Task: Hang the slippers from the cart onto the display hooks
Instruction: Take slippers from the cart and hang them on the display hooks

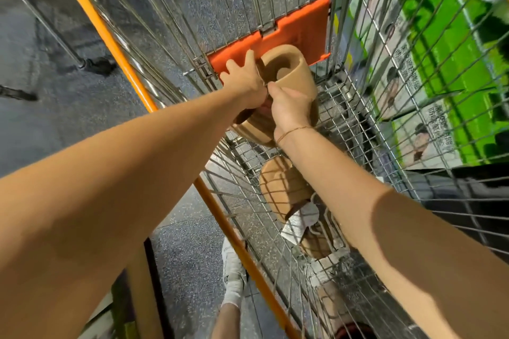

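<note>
- Both my arms reach down into the wire cart [366, 124], over its mesh floor.
- My left hand [245, 82] grips the near edge of a tan slipper [289, 71], lifted just in front of the orange flap [297, 30] (the fold-down seat panel).
- My right hand [292, 107], thin bracelet [292, 131] at the wrist, pinches at the same spot; a second tan slipper [253, 126] hangs beneath it.
- More tan slippers [281, 187] lie lower in the cart, some with white paper tags [303, 217].
- The cart's orange handle bar [115, 44] runs along my left arm.
</note>
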